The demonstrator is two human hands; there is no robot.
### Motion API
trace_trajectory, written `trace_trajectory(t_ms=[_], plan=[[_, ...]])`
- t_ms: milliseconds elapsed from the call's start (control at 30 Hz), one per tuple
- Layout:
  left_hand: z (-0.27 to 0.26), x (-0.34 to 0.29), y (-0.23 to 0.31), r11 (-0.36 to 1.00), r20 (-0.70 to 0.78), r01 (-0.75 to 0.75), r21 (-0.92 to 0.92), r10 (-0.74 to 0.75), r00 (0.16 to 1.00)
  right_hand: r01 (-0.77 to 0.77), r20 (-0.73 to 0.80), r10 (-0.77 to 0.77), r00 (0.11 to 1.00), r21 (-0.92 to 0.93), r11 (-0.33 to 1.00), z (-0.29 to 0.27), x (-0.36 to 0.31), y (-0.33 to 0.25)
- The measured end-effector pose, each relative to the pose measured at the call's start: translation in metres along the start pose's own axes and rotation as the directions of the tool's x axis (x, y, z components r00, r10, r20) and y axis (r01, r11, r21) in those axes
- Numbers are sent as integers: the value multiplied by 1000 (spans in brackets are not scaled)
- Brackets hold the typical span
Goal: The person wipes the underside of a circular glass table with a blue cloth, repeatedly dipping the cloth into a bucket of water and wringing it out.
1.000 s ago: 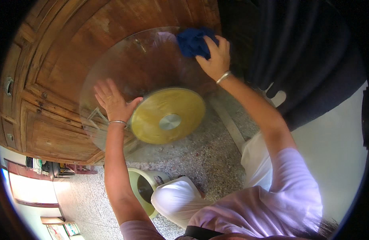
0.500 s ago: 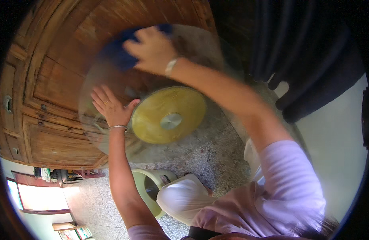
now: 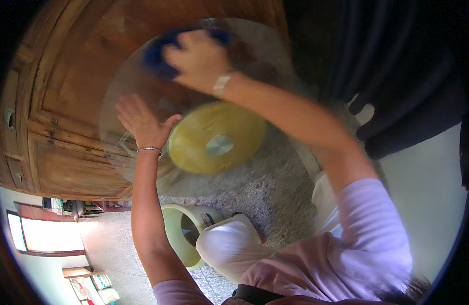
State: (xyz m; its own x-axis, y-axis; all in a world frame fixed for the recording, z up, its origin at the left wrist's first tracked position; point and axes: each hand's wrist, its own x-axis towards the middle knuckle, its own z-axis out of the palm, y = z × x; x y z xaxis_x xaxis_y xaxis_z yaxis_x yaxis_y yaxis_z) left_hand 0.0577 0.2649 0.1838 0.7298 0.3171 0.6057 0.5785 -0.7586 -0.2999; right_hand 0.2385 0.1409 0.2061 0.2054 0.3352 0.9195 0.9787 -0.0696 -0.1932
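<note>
A round sheet of clear glass (image 3: 260,38) spans the middle of the view. Through it shows a yellow disc (image 3: 193,152) with a silver centre (image 3: 220,145). Near the far edge of the glass, my right hand (image 3: 201,58) holds a dark blue cloth (image 3: 160,56) against the surface; hand and cloth are blurred by motion. Part of the cloth is hidden under the palm. My left hand (image 3: 145,124) lies flat on the glass, to the left of the yellow disc, with fingers spread and nothing in it.
A wooden cabinet (image 3: 77,173) with panels and drawers stands behind and left of the glass. A pale green bin (image 3: 173,223) is on the speckled floor (image 3: 244,203) by my knee. Dark curtain-like folds (image 3: 407,112) hang at the right, beside a white wall (image 3: 422,168).
My right hand has moved slightly to the right and down with the blue cloth. My left hand stays on the glass, and the view has shifted a little.
</note>
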Motion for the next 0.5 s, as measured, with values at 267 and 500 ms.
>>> trace_trajectory(t_ms=[267,500], plan=[[7,8,5,1000,-41,-24,4,25,999,172,80,-163,983,-115,978,9,-6,-3],[10,10,3,999,-43,-32,-29,31,999,128,396,-20,918,-249,960,-76,-188,122]])
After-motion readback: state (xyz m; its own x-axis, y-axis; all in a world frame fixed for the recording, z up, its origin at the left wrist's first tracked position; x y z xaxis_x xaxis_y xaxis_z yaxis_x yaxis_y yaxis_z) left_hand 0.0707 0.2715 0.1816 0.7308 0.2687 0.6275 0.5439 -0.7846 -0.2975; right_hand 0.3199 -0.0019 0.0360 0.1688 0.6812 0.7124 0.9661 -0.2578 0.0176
